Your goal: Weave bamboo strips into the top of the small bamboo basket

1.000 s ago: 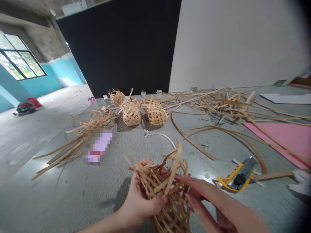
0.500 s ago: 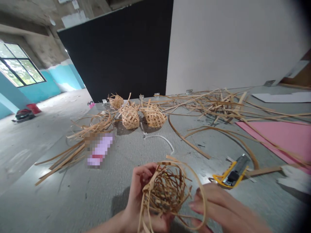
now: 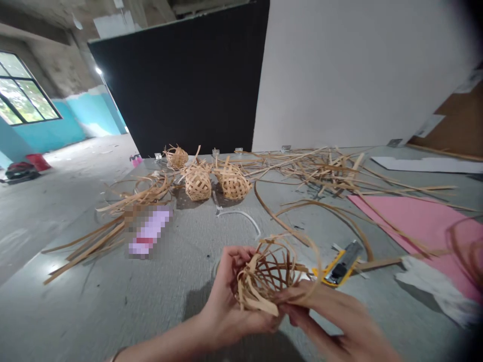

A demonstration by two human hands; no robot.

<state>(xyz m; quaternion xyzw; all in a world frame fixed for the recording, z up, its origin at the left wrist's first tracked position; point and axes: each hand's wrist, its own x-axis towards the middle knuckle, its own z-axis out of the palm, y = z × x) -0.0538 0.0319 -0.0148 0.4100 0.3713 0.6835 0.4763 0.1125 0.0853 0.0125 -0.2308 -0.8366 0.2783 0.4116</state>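
Note:
A small woven bamboo basket [image 3: 268,275] is tilted above the table, its mouth toward me and loose strip ends around its rim. My left hand [image 3: 231,296] is closed around its left side and underneath. At the near right of the rim, the fingers of my right hand [image 3: 328,309] pinch a thin bamboo strip [image 3: 319,261], which loops up over the mouth. Wide strip ends [image 3: 260,301] stick out toward me between the hands. Just beyond my right hand lies a yellow and black utility knife [image 3: 342,264].
Several woven pieces [image 3: 198,183] stand at the back of the grey table [image 3: 181,231]. Bamboo strips [image 3: 332,168] lie heaped behind and at left [image 3: 94,236]. Pink sheet [image 3: 415,216] and crumpled white paper [image 3: 433,286] are at right. Black and white panels [image 3: 320,75] rise behind.
The basket has turned and tilted, bringing its strip ends toward me. My right hand has moved left to its rim and closed on the strip. The view has shifted slightly right.

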